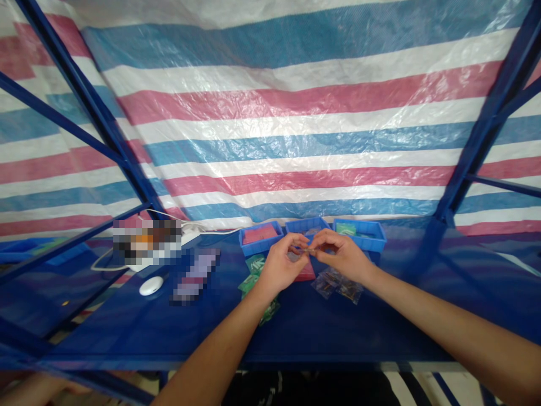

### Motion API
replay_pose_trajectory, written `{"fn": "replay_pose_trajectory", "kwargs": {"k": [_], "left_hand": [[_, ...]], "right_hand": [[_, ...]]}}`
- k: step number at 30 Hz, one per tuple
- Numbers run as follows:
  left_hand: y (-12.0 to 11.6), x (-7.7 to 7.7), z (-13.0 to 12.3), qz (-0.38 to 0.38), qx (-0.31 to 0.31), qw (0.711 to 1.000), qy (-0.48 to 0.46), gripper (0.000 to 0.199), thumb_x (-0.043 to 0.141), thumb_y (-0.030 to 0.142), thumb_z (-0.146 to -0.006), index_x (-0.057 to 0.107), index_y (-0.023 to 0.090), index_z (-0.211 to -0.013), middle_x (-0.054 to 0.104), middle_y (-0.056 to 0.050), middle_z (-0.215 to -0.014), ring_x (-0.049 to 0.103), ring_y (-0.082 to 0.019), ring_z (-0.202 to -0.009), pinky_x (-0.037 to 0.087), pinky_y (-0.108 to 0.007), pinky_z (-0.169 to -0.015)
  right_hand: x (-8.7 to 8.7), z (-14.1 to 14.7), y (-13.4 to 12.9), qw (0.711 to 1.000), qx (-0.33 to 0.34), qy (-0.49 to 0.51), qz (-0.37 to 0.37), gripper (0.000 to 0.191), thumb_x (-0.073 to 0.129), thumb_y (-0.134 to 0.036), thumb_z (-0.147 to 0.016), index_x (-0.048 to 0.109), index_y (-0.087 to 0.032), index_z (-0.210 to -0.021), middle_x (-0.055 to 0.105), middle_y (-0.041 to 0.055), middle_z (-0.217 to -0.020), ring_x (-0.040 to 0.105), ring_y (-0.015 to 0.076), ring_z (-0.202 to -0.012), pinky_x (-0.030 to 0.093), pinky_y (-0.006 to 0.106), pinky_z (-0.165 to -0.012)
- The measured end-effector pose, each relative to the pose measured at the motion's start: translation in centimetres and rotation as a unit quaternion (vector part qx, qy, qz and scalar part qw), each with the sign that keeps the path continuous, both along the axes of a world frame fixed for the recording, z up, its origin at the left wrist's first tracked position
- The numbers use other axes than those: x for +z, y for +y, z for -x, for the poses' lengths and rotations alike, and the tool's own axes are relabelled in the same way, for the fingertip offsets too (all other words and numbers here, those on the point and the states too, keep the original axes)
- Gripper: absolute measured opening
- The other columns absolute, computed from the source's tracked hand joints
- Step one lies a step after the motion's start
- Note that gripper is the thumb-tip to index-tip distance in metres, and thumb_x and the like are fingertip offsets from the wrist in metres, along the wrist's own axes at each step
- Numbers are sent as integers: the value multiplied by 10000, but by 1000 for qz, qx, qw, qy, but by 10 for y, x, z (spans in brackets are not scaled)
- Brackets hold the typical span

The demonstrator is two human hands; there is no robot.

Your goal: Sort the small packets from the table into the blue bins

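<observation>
My left hand (pixel 284 262) and my right hand (pixel 341 255) meet above the blue table, fingertips pinched together on a small item too tiny to name. Beneath them lies a red packet (pixel 306 270), partly covered by my left hand. Small clear plastic bags (pixel 338 285) with dark and golden contents rest under my right hand. Beside my left wrist, green-and-white packets (pixel 253 276) are spread in a loose pile, some of them hidden by the forearm.
Along the back stand a blue bin with pink-red contents (pixel 261 237), a middle blue bin (pixel 306 225) and a right blue bin (pixel 367 235) holding green packets. Leftward are a white oval device (pixel 151 286), pixelated objects and white cables (pixel 220 232). Blue metal posts (pixel 477 135) frame a striped tarp (pixel 296 135).
</observation>
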State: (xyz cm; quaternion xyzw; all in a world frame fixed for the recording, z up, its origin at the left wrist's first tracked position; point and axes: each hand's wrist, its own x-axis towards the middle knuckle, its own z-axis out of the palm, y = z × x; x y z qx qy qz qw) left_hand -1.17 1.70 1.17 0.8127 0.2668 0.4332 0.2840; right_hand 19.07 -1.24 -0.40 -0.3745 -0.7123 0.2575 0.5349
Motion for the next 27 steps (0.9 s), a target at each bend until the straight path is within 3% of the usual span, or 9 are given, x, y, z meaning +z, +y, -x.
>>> {"fn": "replay_pose_trajectory", "kwargs": {"k": [5,7,12,19,24,27], "left_hand": [[2,4,2,-69,16,997,-6,102,646,165,-883,730,199,-930,671,-86,-1104,642,-227,-1079,507,-359,-954],[4,2,3,-57,10,998,-5,106,641,189,-900,733,201,-951,677,-91,-1129,646,-229,-1080,519,-348,-929],[4,-2,3,-9,16,999,36,184,584,199,-939,699,205,-1082,728,-46,-968,677,-181,-856,535,-288,-768],[3,5,6,-81,39,994,53,347,526,125,-939,730,250,-1190,715,-59,-1165,665,-208,-1068,539,-337,-911],[4,2,5,-65,36,996,59,257,589,283,-968,758,248,-1158,715,-74,-1206,680,-224,-1075,562,-353,-911],[3,1,4,-53,29,997,54,267,604,352,-971,765,251,-1158,707,-76,-1245,676,-234,-1120,566,-355,-918]], "right_hand": [[-1,-3,2,999,-19,-11,-32,149,639,-191,-889,773,-255,-880,605,63,-1108,612,227,-1078,508,380,-919],[-2,-3,2,1000,-6,-8,-25,194,584,-175,-907,762,-251,-887,616,52,-1052,630,205,-981,527,361,-853],[0,1,-3,998,36,26,34,262,501,-163,-923,727,-251,-1021,641,25,-986,643,156,-767,569,320,-709],[-1,2,-1,998,-6,50,26,262,541,-196,-918,743,-256,-1074,642,53,-1111,665,185,-871,618,346,-740],[-2,1,-2,999,-2,41,18,230,578,-235,-928,764,-261,-1062,642,73,-1179,689,217,-937,634,393,-785],[0,2,-3,999,-4,36,5,194,607,-262,-931,770,-266,-1036,675,74,-1209,675,252,-1086,600,436,-921]]}}
